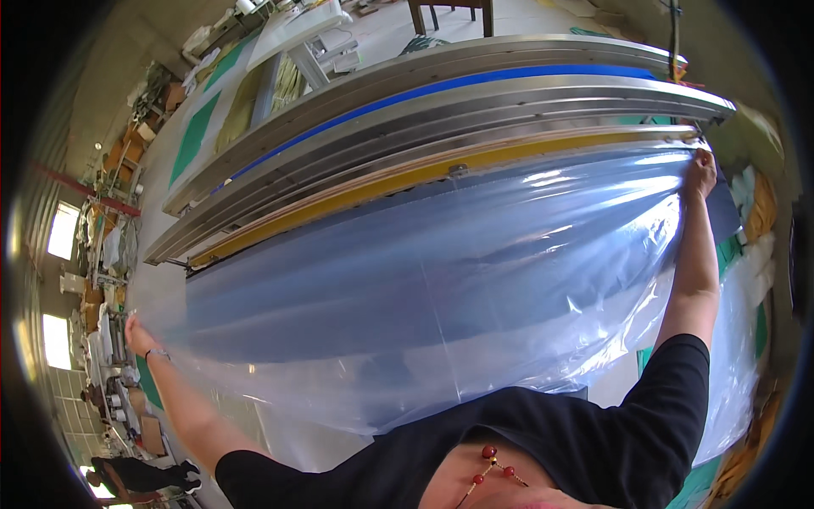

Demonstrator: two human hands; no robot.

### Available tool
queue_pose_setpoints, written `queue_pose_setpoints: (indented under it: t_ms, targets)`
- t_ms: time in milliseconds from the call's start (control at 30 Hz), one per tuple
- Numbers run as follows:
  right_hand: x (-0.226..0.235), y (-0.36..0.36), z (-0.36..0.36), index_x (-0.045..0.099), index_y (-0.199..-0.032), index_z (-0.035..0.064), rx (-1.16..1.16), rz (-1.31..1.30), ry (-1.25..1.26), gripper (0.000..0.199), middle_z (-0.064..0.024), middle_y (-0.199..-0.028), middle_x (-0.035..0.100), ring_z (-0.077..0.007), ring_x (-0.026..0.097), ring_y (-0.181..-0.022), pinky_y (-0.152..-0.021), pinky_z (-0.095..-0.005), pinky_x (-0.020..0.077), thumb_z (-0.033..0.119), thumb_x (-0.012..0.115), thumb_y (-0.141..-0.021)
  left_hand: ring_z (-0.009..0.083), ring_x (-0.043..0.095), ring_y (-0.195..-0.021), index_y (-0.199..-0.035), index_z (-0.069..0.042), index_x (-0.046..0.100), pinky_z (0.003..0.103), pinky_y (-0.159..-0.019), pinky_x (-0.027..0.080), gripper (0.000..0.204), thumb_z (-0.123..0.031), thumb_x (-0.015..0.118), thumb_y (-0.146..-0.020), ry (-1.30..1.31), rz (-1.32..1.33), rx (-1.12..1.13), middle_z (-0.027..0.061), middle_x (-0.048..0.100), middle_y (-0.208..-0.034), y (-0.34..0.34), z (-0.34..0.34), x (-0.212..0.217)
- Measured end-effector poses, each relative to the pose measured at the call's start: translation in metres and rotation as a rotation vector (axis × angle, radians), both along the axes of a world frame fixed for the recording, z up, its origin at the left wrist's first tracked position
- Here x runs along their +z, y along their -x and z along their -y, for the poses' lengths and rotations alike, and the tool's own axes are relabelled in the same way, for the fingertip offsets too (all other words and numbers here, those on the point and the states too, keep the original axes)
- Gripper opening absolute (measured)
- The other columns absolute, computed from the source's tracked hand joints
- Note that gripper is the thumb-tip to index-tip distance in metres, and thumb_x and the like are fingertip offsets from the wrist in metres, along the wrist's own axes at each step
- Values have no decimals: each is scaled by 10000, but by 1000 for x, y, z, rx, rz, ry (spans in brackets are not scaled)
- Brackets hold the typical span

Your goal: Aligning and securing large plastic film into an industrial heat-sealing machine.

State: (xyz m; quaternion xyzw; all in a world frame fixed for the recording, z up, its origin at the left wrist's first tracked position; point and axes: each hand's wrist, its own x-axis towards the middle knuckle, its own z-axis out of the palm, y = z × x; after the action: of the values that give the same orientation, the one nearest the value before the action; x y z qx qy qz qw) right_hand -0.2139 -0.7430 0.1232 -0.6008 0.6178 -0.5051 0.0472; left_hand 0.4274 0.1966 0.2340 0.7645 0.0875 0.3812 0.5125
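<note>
A wide sheet of clear plastic film stretches between my two outspread arms, its far edge along the front of a long metal bar machine. At the right end of the bars, my right hand is closed on the film's far corner, and creases fan out from that grip. My left hand reaches far to the left, its fingers pinched together at the film's left edge. A yellow strip runs along the machine just beyond the film. The film's near part hangs loosely in front of my body.
A blue strip lies between the upper metal bars. Behind stand a white table and a dark wooden chair. More clear film lies at the right. Cluttered shelving lines the left, with a person in dark clothes at lower left.
</note>
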Motion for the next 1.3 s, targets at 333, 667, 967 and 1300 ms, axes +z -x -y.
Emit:
queue_pose_setpoints:
  t_ms: [333,667,967,1300]
  targets:
    - [-5,21,81,632,-945,153,38,-44,14,319,-41,-850,629,-160,580,-805,-717,-276,429,407,551,-771,134,507,-801,-910,-70,603,275,-731,406,157,-105,564,-762,163,-181,-63,11,581,-855,-29,61,-75]
    - [9,67,119,636,-965,168,71,-163,-57,335,-25,-896,633,-134,575,-850,-752,-250,420,426,570,-761,99,526,-780,-922,-31,596,216,-726,411,162,-91,598,-771,60,-151,-217,5,585,-848,-48,81,-102]
    - [21,89,129,615,-1000,99,134,-145,-92,375,-47,-960,619,-137,564,-892,-798,-238,406,391,571,-769,91,518,-786,-945,-26,582,213,-720,413,166,-93,577,-793,121,-179,-237,15,580,-860,-28,111,-107]
    - [24,89,126,597,-912,10,322,83,-211,274,2,-665,526,-73,454,-563,-497,-208,346,232,545,-760,114,505,-703,-926,-34,545,230,-644,411,145,-82,546,-789,45,-130,-182,25,547,-775,-36,78,-99]
